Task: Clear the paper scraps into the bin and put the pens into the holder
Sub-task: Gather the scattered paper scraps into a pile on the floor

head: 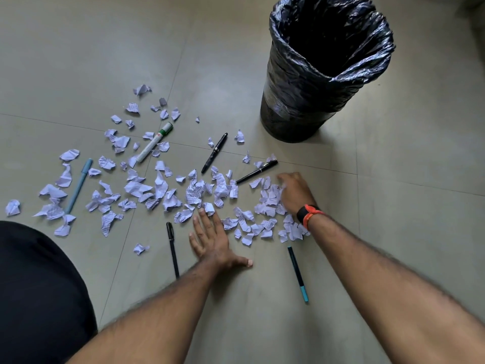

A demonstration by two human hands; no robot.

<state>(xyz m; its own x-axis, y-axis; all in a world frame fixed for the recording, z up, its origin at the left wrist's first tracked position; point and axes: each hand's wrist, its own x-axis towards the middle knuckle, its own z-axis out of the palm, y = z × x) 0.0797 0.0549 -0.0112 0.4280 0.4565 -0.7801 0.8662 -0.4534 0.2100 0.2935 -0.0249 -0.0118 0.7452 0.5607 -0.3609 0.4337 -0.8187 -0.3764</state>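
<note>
While both hands work the floor, paper scraps (162, 190) lie scattered beyond them.
Left hand (215, 243) flat, open, fingertips touching a crumpled white scrap; right hand (295, 191) cupped loosely over a pile, gripping nothing.

Ahead of me the floor (393, 232) between the paper scraps (162, 190) and the bin (315, 82) lies bare, so I can pass there freely. Two black pens (214, 153) lie across the near edge of that gap. My left hand (214, 239) is flat between a black pen (172, 249) and a teal-tipped pen (298, 274), with clear floor behind both. The bin's mouth stands open.
</note>
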